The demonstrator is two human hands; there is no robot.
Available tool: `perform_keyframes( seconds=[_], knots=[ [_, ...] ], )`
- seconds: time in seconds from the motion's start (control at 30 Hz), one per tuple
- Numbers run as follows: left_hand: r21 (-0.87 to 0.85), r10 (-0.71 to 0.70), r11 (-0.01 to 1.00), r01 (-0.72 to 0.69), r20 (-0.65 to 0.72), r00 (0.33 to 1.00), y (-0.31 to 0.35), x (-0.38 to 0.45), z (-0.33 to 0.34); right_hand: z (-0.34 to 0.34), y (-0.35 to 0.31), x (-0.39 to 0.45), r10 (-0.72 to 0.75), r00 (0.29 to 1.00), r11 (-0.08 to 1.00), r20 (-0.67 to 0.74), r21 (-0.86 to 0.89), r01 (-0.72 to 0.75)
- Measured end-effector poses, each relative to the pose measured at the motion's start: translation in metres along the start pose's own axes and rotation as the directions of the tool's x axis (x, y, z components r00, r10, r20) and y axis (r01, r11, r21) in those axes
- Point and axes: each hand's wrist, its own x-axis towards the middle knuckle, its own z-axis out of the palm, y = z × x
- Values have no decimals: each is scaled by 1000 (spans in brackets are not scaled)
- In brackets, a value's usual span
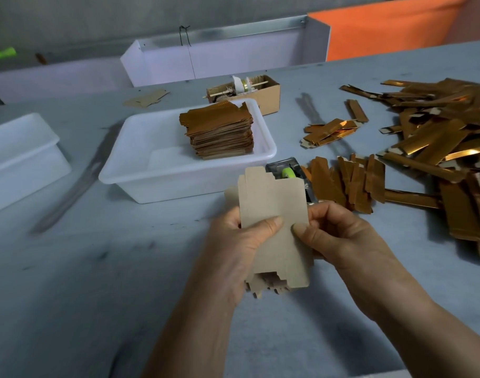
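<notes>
Holding stack of cardboard blanks (pixel 271 203) above counter (pixel 96 268), near centre. Left hand (pixel 233 249) wraps stack's left edge, thumb on top; right hand (pixel 339 236) pinches right edge, thumb on top. Open counter near and left; white tub (pixel 140 170) far-left, tape dispenser (pixel 288 170) behind far end, gold strips (pixel 438 143) crowd right. Long axis runs near-far, plain brown face up.

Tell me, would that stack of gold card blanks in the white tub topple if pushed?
Likely it would shear, not topple: the stack of gold blanks is loose thin sheets with uneven edges. Shiny foil faces probably slide easily. The wall of the white tub close beside it should catch strays.
</notes>
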Motion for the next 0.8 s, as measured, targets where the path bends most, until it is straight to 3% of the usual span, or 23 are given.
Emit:
perform_keyframes(
  seconds=[0.13,0.2,0.3,0.5,0.67,0.8],
  knots=[
    [-4,32,999,-33,-76,997,-4,1,5,6,1,-5,-147,986,944,-77,-308,117],
    [27,50,999,-47,-123,991,-6,2,8,11,-2,-9,-191,979,916,-74,-372,150],
    [77,53,996,-44,-126,991,-8,-2,13,16,-5,-13,-175,984,953,-28,-256,162],
    [131,52,989,-69,132,990,-2,-10,6,12,1,-12,-103,994,981,25,-165,106],
    [201,115,968,-151,183,976,0,-16,0,6,-3,-12,-10,995,999,99,-43,15],
    [295,99,946,-132,127,987,0,-15,-1,4,-3,-11,-24,997,992,-72,-126,15]
  ],
)
